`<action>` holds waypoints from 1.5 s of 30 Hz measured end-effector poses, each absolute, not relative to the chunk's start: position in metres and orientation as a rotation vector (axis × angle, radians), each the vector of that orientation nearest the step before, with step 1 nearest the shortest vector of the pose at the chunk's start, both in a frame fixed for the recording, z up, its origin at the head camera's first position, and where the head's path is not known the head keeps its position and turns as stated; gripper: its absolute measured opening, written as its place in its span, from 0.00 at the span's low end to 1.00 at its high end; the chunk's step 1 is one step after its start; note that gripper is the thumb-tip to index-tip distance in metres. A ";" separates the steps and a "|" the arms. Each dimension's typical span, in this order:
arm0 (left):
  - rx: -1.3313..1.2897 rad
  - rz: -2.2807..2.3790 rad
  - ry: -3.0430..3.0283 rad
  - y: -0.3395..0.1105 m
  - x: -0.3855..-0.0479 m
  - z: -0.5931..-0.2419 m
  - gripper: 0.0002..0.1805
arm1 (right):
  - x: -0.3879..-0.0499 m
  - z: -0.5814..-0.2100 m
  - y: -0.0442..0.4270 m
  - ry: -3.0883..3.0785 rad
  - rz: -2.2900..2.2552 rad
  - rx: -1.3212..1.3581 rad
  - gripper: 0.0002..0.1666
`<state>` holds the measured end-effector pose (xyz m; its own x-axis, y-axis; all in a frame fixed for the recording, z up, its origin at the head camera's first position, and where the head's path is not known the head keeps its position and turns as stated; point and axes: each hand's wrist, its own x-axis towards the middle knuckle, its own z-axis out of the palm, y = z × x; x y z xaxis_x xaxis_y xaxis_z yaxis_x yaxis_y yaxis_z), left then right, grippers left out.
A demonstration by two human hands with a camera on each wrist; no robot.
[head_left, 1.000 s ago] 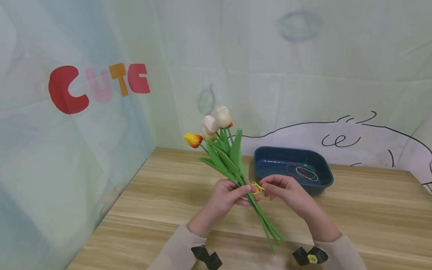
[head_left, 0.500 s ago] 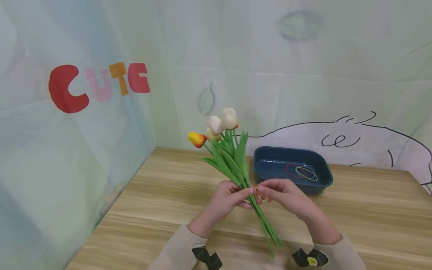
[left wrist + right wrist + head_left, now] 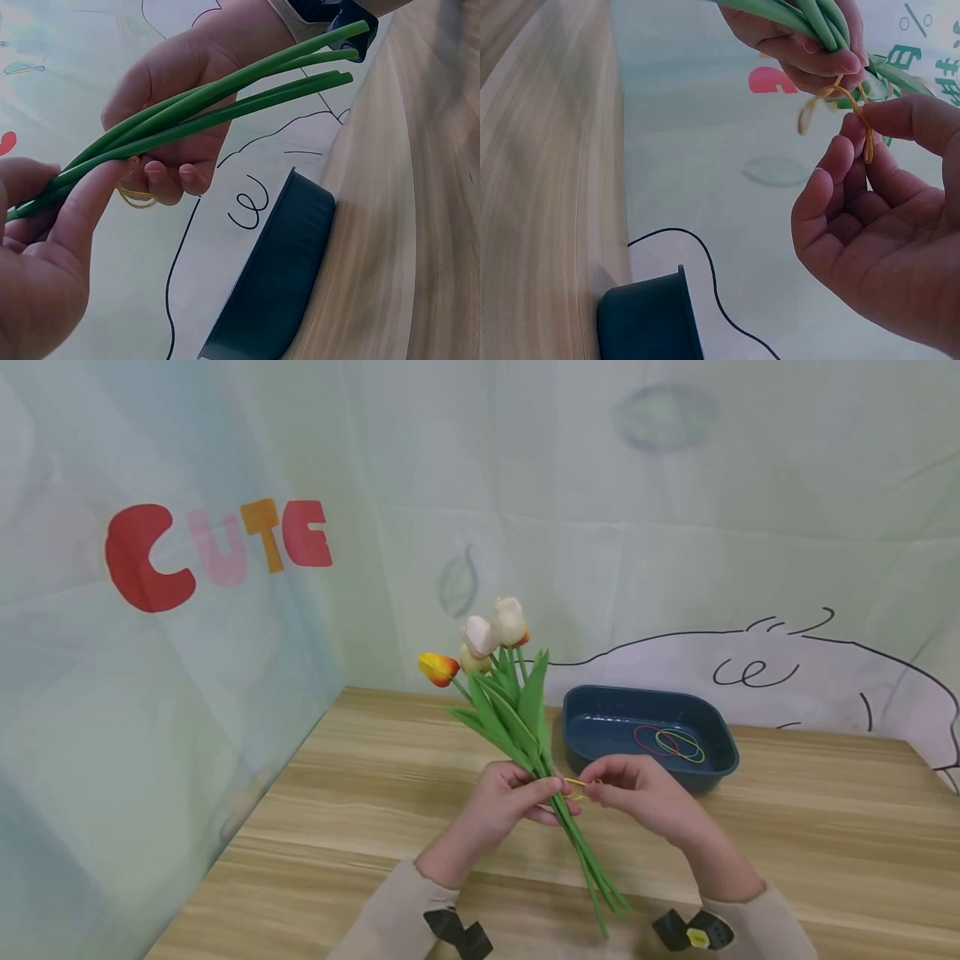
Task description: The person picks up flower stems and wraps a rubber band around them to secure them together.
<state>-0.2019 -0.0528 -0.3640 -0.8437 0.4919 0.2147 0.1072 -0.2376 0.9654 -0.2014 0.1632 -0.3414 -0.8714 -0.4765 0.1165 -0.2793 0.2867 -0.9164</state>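
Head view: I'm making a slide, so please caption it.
Left hand grips a bunch of tulips; right hand pinches a yellow band.

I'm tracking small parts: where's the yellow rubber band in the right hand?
In the right wrist view, upper right, the yellow rubber band is pinched by the right hand, just below the left hand gripping the tulip stems.

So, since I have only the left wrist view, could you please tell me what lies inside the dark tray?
Observer: Thin red and yellow loops lie in the dark tray.
Operator: Thank you; what tops the green stems?
Observer: The head view shows pale and yellow-orange flower heads.
Operator: And how is the yellow band held, please?
Observer: In the right wrist view, the right hand pinches it at the fingertips.
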 end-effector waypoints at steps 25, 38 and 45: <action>0.677 2.286 1.647 -0.057 -0.204 -0.364 0.20 | -0.197 -0.327 0.183 2.531 -1.809 -0.427 0.16; 0.719 2.290 1.635 -0.059 -0.206 -0.364 0.20 | -0.191 -0.324 0.185 2.609 -1.558 -0.611 0.11; 0.722 2.295 1.623 -0.058 -0.208 -0.365 0.21 | -0.191 -0.326 0.184 2.469 -1.769 -0.643 0.13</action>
<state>-0.2078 -0.0581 -0.3652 -0.8494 0.4621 0.2549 0.0863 -0.3549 0.9309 -0.1911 0.1845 -0.3263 -0.9136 -0.3506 0.2061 -0.3079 0.2653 -0.9137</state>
